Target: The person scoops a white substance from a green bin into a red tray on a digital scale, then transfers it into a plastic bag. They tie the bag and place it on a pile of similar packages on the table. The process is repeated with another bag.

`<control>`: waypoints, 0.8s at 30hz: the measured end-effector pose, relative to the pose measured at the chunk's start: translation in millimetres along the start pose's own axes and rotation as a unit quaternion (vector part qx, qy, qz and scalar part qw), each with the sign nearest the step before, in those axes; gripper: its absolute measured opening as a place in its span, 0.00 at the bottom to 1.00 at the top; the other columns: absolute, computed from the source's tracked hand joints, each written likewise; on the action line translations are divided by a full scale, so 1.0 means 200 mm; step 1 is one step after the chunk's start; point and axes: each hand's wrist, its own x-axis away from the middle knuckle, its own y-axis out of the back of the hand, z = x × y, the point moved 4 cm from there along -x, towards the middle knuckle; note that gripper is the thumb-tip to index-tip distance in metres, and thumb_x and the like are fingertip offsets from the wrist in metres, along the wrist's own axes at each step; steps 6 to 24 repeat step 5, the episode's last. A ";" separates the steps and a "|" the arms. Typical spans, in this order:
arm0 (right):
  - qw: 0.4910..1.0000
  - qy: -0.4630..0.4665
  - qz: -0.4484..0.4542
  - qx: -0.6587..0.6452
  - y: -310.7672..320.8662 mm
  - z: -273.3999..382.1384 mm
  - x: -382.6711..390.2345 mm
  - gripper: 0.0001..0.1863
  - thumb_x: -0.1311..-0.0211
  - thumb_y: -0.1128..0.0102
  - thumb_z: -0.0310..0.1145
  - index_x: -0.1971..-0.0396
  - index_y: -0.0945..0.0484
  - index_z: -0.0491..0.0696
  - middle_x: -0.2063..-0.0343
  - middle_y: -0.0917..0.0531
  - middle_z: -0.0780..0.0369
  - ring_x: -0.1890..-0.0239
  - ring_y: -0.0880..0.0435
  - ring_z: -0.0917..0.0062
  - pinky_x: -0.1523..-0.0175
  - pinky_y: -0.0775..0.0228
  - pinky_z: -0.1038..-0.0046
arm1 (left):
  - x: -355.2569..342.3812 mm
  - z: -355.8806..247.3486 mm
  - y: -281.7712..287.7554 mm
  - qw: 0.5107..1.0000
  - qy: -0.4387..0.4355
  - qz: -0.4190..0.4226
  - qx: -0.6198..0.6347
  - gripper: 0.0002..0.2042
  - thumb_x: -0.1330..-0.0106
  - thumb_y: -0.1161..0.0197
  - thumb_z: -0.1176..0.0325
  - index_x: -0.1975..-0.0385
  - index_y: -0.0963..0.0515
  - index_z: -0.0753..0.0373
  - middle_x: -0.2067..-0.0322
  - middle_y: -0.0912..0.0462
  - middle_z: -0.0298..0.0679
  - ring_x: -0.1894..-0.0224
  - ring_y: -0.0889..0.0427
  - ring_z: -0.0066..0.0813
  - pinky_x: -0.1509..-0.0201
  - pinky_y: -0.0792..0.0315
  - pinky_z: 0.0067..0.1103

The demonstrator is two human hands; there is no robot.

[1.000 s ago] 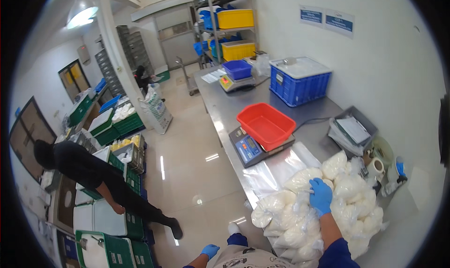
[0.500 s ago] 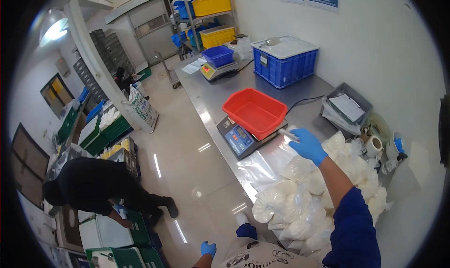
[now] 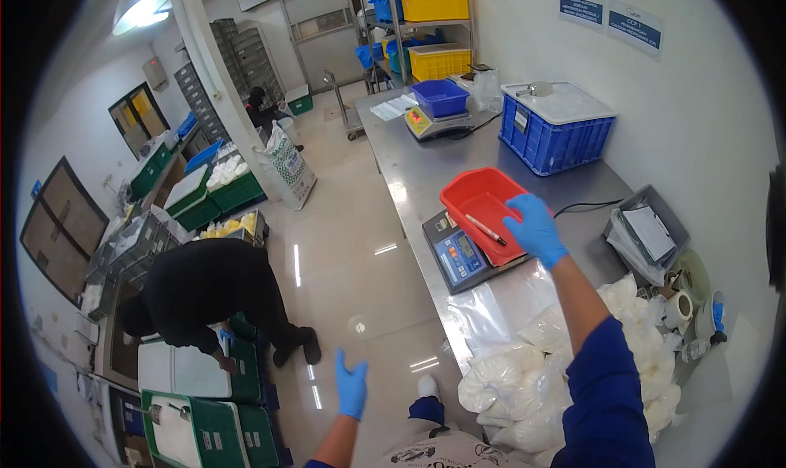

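My right hand (image 3: 536, 230), in a blue glove, is at the near right rim of a red plastic tub (image 3: 476, 191). Its fingers are spread and hold nothing. A white and dark pen (image 3: 485, 229) lies inside the tub, just left of my fingers. The tub rests on a digital scale (image 3: 457, 257) on the steel table (image 3: 401, 169). Flat clear plastic bags (image 3: 483, 312) lie in front of the scale. Beside them are piled several filled bags of pale powder (image 3: 508, 386). My left hand (image 3: 352, 386), also gloved, is held over the floor with its fingers apart.
A lidded blue crate (image 3: 557, 132), a second scale with a blue tub (image 3: 440, 98) and a grey bin with a clipboard (image 3: 651, 232) stand farther along the table. Tape rolls (image 3: 678, 307) sit by the wall. On the left, a co-worker (image 3: 213, 292) bends over green crates (image 3: 217, 435).
The pen that was in my right hand now lies in the red tub, and that hand has opened. My left hand has risen, its fingers spreading. The view has shifted left.
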 end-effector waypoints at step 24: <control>0.976 0.081 -0.126 -0.159 0.93 0.76 -0.11 0.15 0.46 0.38 0.22 0.56 0.21 0.42 0.56 0.19 0.58 0.51 0.21 0.72 0.44 0.30 0.71 | -0.08 -1.55 0.41 0.921 -0.382 -0.025 0.076 0.23 0.38 0.44 0.74 0.41 0.33 0.71 0.44 0.28 0.45 0.46 0.27 0.31 0.39 0.33 0.26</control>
